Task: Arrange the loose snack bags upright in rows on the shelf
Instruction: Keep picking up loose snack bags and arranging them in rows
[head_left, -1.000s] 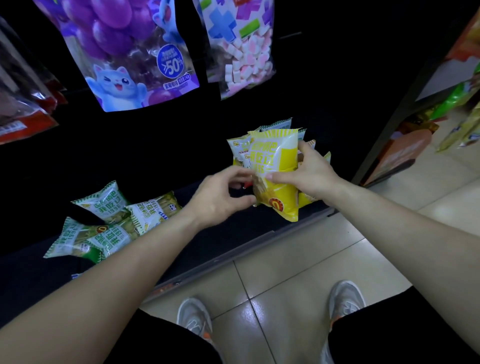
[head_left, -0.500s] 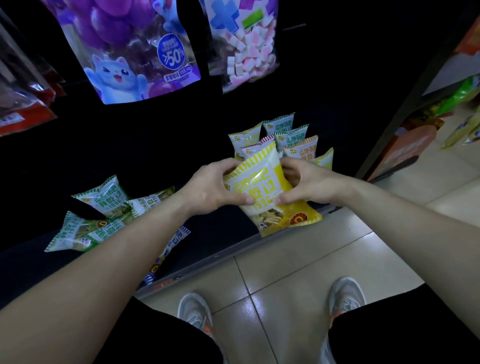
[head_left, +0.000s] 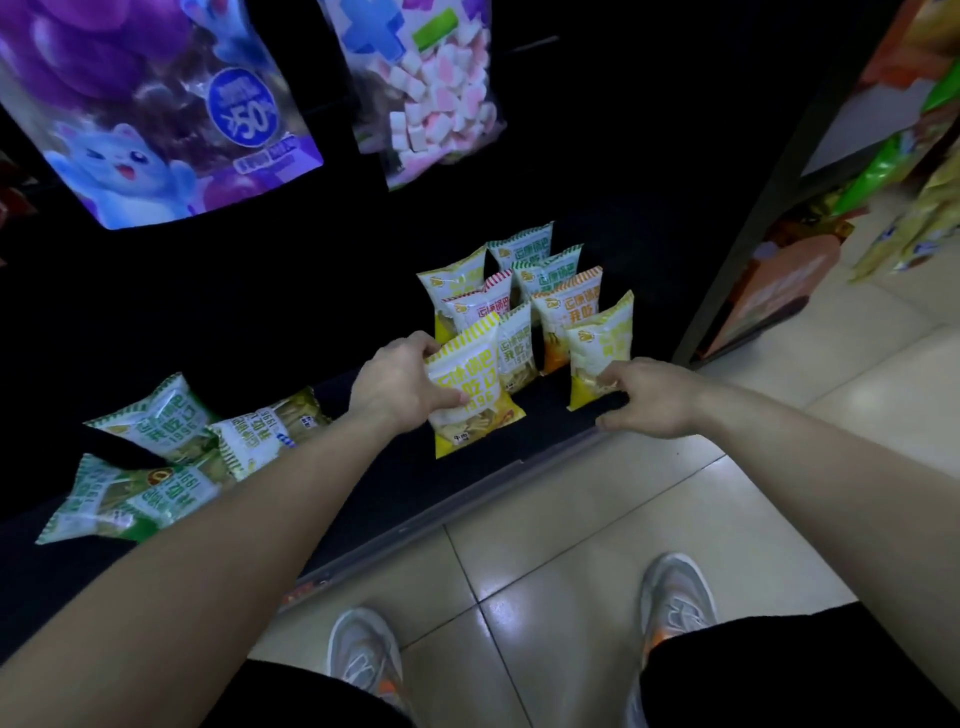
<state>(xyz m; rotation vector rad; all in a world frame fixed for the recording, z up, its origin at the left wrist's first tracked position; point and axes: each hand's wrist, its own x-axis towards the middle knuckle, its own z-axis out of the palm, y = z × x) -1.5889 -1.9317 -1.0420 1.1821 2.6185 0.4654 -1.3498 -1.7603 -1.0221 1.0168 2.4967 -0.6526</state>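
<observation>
Snack bags, small crinkly ones, fill the right end of the dark shelf (head_left: 467, 514). A cluster of upright bags (head_left: 566, 312) stands in rows there, white, green and one orange-topped, running back into the shadow.

Left hand (head_left: 400, 384) has the yellow-striped bag (head_left: 478, 395) by its left side, thumb across the front and fingers curled round behind, so it's clamped on it. That bag is at the front of the left row, tilted a bit, and its bottom edge looks to be down on the shelf.

Right hand (head_left: 649, 400) is down at the shelf's front lip, fingers bent and bunched against the lower corner of the front yellow bag (head_left: 600, 353) in the right row. Honestly can't tell if it's pinching it or just touching.

Over on the left, well apart from the rows, a few green bags (head_left: 150, 421) lie flat in a loose overlapping heap. Above hang a big purple bag with a cartoon cat (head_left: 156, 156) and a bag of pink-and-white marshmallows (head_left: 436, 104). Tiled floor (head_left: 545, 519) and grey sneakers (head_left: 363, 660) are below.
</observation>
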